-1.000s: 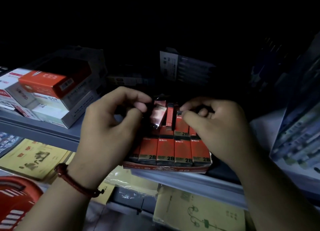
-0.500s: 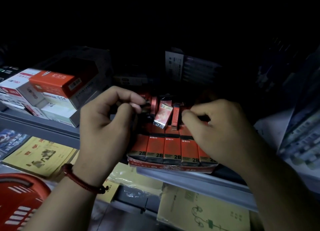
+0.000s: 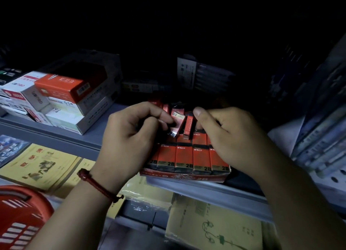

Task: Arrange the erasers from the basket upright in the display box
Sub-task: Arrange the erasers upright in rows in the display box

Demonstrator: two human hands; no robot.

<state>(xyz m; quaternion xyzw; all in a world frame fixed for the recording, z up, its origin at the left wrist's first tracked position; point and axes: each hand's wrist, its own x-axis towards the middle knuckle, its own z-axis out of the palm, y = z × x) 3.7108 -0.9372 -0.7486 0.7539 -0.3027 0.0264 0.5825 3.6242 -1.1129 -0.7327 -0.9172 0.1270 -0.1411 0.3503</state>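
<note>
1. Head view: I see the display box (image 3: 182,177) at the front edge of a grey shelf (image 3: 206,190). Its front row of erasers (image 3: 184,158) stands upright side by side, with the "2B" labels facing me.
2. Behind that row a tilted eraser (image 3: 177,119) leans over. My view shows the left hand (image 3: 131,137) with its fingers curled in, thumb and forefinger pinching that eraser's lower left edge.
3. The right hand (image 3: 230,137) is curled too. Its thumb tip is just beside a narrow eraser (image 3: 188,126) that stands edge-on to the right of the tilted one. I cannot tell whether it actually grips it.
4. The red basket (image 3: 20,218) sits low on the left, below the shelf and well apart from the box. Its contents are out of my sight.
5. A red cord bracelet (image 3: 97,186) circles the left wrist. Stacked cartons (image 3: 61,92) sit on the shelf's left, and yellow booklets (image 3: 37,165) lie on the level below.
</note>
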